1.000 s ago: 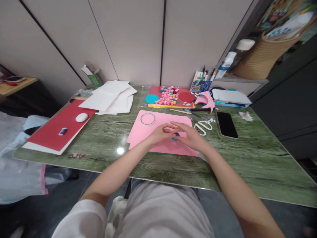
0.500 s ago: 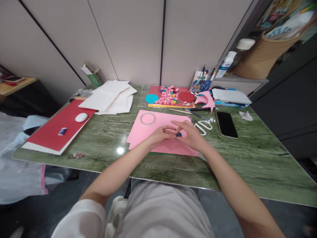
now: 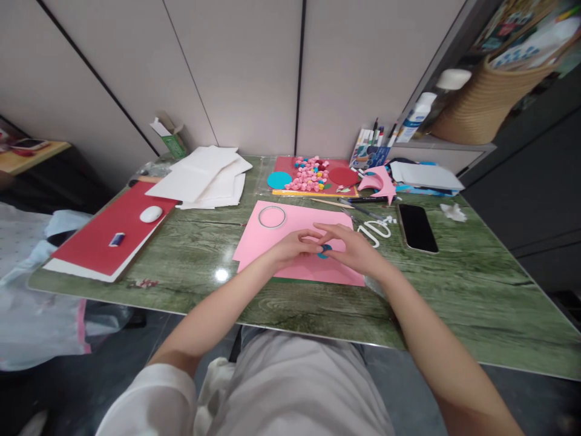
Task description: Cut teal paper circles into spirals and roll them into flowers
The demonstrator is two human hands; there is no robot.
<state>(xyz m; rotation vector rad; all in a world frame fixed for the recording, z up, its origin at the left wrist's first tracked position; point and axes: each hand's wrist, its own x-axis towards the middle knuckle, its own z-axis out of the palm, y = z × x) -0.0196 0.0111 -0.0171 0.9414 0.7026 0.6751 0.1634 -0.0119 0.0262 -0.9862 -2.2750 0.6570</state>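
My left hand [image 3: 293,247] and my right hand [image 3: 351,249] meet over a pink paper sheet [image 3: 267,242] on the green table [image 3: 454,284]. Both pinch a small blue paper piece [image 3: 324,251] between their fingertips; most of it is hidden by the fingers. A white tape ring [image 3: 272,217] lies on the pink sheet, just beyond my left hand. White scissors [image 3: 376,231] lie right of my right hand.
A black phone [image 3: 418,226] lies right of the scissors. Behind the pink sheet is a red sheet with many small rolled paper flowers [image 3: 309,174], a blue disc [image 3: 278,180] and a red disc [image 3: 344,176]. White papers [image 3: 204,175], a red board [image 3: 104,233] with a mouse [image 3: 151,214] sit left.
The fingers have shifted slightly on the blue piece; both hands stay in the same place over the pink sheet. The view moved a little.
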